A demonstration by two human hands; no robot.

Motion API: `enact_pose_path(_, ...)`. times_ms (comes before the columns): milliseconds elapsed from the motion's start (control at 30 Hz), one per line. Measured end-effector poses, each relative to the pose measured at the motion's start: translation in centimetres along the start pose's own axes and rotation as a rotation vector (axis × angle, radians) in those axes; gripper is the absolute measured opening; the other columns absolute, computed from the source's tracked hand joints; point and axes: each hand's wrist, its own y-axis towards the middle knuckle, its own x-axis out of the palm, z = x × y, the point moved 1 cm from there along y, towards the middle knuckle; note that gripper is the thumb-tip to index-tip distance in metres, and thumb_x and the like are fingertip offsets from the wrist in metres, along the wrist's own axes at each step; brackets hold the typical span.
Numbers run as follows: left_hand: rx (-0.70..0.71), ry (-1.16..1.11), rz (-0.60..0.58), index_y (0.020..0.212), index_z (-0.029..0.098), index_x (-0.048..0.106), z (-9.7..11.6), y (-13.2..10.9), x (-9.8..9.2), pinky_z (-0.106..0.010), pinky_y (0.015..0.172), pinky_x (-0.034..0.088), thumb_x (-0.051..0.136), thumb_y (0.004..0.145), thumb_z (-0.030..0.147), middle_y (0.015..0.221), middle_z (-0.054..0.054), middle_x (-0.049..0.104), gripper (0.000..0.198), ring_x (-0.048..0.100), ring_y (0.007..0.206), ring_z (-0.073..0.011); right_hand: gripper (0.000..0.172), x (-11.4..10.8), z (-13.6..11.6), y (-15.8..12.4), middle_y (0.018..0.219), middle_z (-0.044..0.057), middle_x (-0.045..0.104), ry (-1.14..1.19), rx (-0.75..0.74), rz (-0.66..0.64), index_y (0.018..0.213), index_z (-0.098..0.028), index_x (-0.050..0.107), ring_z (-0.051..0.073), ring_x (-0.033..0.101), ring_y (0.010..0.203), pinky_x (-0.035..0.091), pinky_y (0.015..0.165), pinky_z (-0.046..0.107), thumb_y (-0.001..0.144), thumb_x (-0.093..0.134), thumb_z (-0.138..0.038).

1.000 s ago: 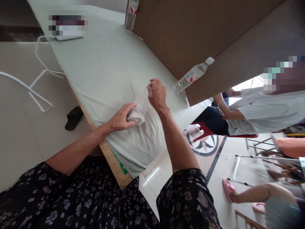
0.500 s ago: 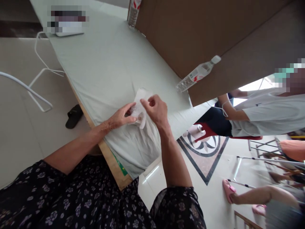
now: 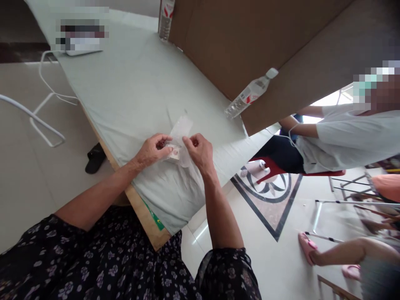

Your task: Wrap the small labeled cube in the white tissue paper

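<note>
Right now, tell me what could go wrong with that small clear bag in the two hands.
1. The left hand and right hand pinch the thin clear bag close together; pulling apart could tear it.
2. The bag is near the table edge, so the small contents, too blurred to identify, might fall to the floor.
3. The cloth is rumpled under the hands and could drag along.

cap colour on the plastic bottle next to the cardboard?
White. The clear plastic water bottle with a red-and-white label shows best in the head view.
</note>
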Motion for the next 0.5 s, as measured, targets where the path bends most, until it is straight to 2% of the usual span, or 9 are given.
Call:
enact_pose_path(67, 0.040, 0.048, 0.003, 0.109, 0.017, 0.075, 0.1, -0.1, 0.0, -0.030, 0.072, 0.053, 0.074, 0.073, 0.042, 0.094, -0.005, 0.072, 0.043, 0.060, 0.078, -0.0158, 0.027, 0.4, -1.4, -0.3, 0.083, 0.003, 0.070, -0.147, -0.029, -0.035, 0.088, -0.022, 0.063, 0.019, 0.062, 0.077, 0.045, 0.077, 0.034, 0.090, 0.066, -0.049)
enact_pose_path(167, 0.095, 0.140, 0.039, 0.103, 0.019, 0.075, 0.1, -0.1, 0.0, -0.031, 0.077, 0.056, 0.073, 0.073, 0.038, 0.094, -0.005, 0.072, 0.036, 0.062, 0.077, -0.0158, 0.012, 0.7, -2.0, 0.0, 0.081, 0.005, 0.070, -0.268, -0.025, -0.074, 0.083, -0.022, 0.063, 0.020, 0.060, 0.076, 0.042, 0.076, 0.033, 0.089, 0.063, -0.031)
enact_pose_path(200, 0.110, 0.169, 0.057, 0.100, 0.019, 0.075, 0.1, -0.1, -0.1, -0.031, 0.078, 0.057, 0.072, 0.073, 0.038, 0.095, -0.005, 0.073, 0.033, 0.063, 0.078, -0.0159, 0.012, 0.6, -1.8, 0.0, 0.078, 0.005, 0.069, -0.255, -0.017, -0.072, 0.079, -0.022, 0.062, 0.019, 0.059, 0.074, 0.040, 0.074, 0.033, 0.089, 0.060, -0.027)
enact_pose_path(267, 0.140, 0.217, 0.087, 0.091, 0.019, 0.073, 0.1, -0.1, -0.2, -0.032, 0.080, 0.058, 0.070, 0.074, 0.036, 0.097, -0.006, 0.074, 0.025, 0.065, 0.080, -0.0167, 0.017, 0.2, -0.7, 0.1, 0.073, 0.002, 0.066, -0.143, 0.007, -0.033, 0.074, -0.023, 0.059, 0.017, 0.055, 0.070, 0.038, 0.072, 0.032, 0.089, 0.055, -0.026)
enact_pose_path(367, 0.155, 0.251, 0.132, 0.077, 0.020, 0.068, 0.0, -0.1, -0.6, -0.033, 0.082, 0.058, 0.066, 0.076, 0.033, 0.101, -0.007, 0.076, 0.014, 0.068, 0.085, -0.0178, 0.021, -0.6, 1.5, -0.2, 0.069, -0.001, 0.060, 0.123, 0.051, 0.048, 0.071, -0.023, 0.056, 0.015, 0.050, 0.067, 0.038, 0.069, 0.030, 0.088, 0.055, -0.035)
enact_pose_path(500, 0.125, 0.327, 0.272, 0.070, 0.021, 0.061, -0.3, 0.3, -1.6, -0.037, 0.089, 0.057, 0.062, 0.079, 0.027, 0.103, -0.007, 0.078, 0.010, 0.071, 0.093, -0.0212, 0.027, -1.1, 3.8, 0.0, 0.064, -0.004, 0.052, 0.316, 0.077, 0.139, 0.066, -0.023, 0.053, 0.013, 0.045, 0.064, 0.039, 0.068, 0.029, 0.086, 0.055, -0.040)
